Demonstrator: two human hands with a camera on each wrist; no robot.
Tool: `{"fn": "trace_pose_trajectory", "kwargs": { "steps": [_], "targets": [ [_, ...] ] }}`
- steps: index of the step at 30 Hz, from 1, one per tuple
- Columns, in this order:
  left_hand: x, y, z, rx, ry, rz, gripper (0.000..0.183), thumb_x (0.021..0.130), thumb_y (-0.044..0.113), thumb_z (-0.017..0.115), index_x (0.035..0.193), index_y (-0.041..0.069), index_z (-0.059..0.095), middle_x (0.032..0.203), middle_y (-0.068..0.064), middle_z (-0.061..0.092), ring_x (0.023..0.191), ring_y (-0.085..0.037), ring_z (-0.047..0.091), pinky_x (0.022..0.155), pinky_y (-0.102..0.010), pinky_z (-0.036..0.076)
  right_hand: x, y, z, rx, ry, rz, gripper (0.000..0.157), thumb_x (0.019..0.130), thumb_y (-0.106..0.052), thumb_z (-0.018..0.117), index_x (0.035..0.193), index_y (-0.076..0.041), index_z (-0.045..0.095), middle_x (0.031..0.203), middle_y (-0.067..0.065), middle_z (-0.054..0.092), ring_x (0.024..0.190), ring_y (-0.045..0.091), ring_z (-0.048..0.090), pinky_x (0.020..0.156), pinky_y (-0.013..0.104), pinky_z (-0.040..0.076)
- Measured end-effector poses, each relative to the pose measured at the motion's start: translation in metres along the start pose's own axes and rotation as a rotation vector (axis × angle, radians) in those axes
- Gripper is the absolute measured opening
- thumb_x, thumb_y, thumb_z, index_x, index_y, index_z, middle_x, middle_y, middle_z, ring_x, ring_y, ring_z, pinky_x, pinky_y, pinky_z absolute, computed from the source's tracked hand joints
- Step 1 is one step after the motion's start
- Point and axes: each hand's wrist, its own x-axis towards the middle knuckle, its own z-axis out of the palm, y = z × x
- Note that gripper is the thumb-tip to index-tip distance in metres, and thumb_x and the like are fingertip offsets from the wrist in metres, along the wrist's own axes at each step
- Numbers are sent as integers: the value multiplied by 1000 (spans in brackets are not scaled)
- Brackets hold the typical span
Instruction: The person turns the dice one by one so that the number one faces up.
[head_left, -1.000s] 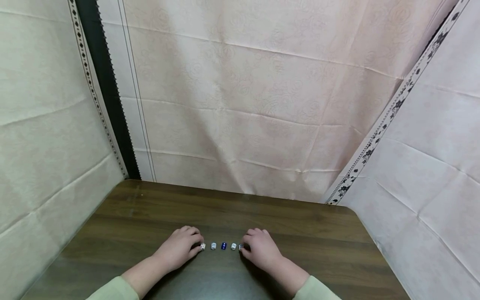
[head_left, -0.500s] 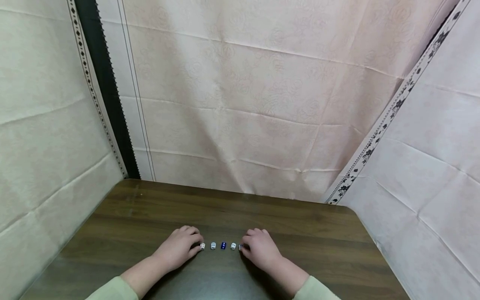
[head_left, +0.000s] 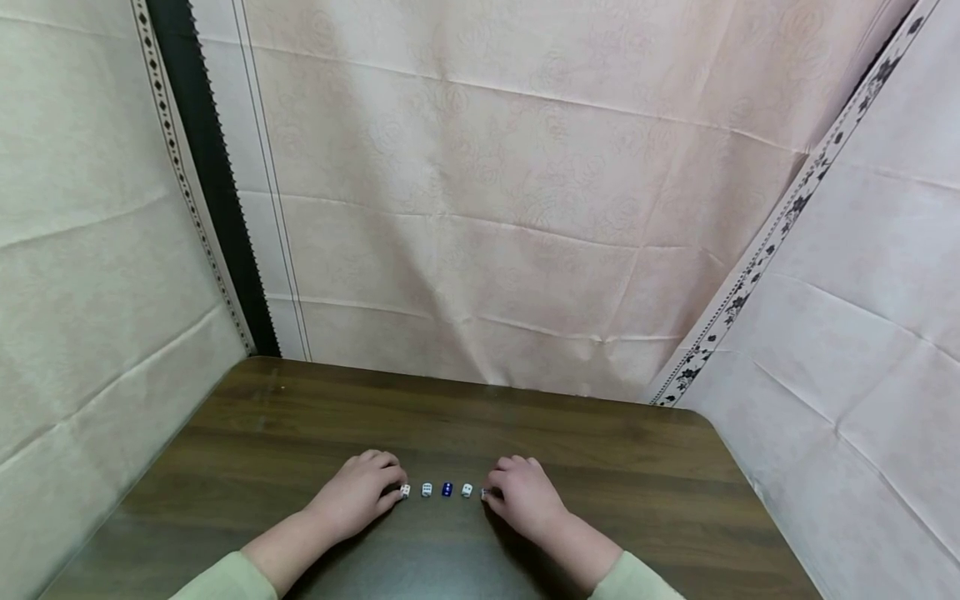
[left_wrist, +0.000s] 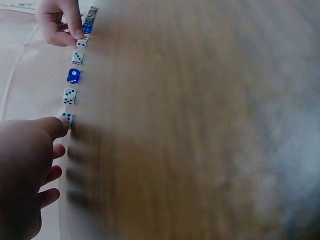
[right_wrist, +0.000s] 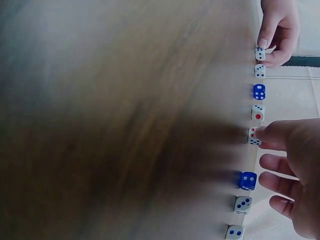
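Observation:
My left hand [head_left: 358, 497] pinches a white die [left_wrist: 69, 118] between thumb and finger at the left end of a row on the wooden table [head_left: 300, 417]. Opposite, my right hand [head_left: 525, 500] pinches another white die [right_wrist: 252, 135] with red and blue pips, its other fingers spread loosely in the right wrist view. Between the hands stand a white die [head_left: 427, 490], a blue die [head_left: 447, 489] and a second white die [head_left: 467, 491], spaced apart. Past the right hand's die the row goes on with a blue die [right_wrist: 248, 181] and white dice [right_wrist: 243, 204], hidden by that hand in the head view.
Pale cloth hangings [head_left: 480, 208] rise behind the table's far edge and along both sides. A dark strip [head_left: 217, 167] shows between the cloths at the back left. Brown tabletop extends behind and in front of the row.
My right hand has shifted very slightly right with its die, widening the gap to the neighbouring white die. The left hand and the dice between look unmoved.

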Motion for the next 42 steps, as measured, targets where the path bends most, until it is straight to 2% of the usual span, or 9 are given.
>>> {"fn": "trace_pose_trajectory", "kwargs": {
  "steps": [8,20,33,42],
  "targets": [
    [0,0,0,-4,-6,-8,8,93,29,70,98,24,71,109,4,62,110,-24,56,94,-51,45,-2,3,0,-12,18,11,4,84,-22,78,82,-23,74,82,-12,59,77,9,53,69,30,39],
    [-1,0,-1,-7,-5,-5,7,93,29,71,98,24,72,110,3,62,109,-24,56,93,-51,46,-1,3,-1,-25,1,10,7,88,-26,75,83,-21,76,83,-12,59,77,9,54,68,30,40],
    [-1,0,0,-4,-8,-4,8,93,30,70,98,25,72,110,4,62,110,-24,56,93,-51,46,3,2,-5,-40,-52,74,7,89,-23,72,88,-20,79,79,-10,55,73,11,52,64,29,36],
    [-1,0,0,-5,-8,-9,7,93,30,70,98,25,71,111,3,62,111,-24,56,94,-52,45,5,2,-4,5,-58,117,11,92,-22,68,90,-19,79,78,-10,55,72,12,51,64,30,35]
  ]
}}
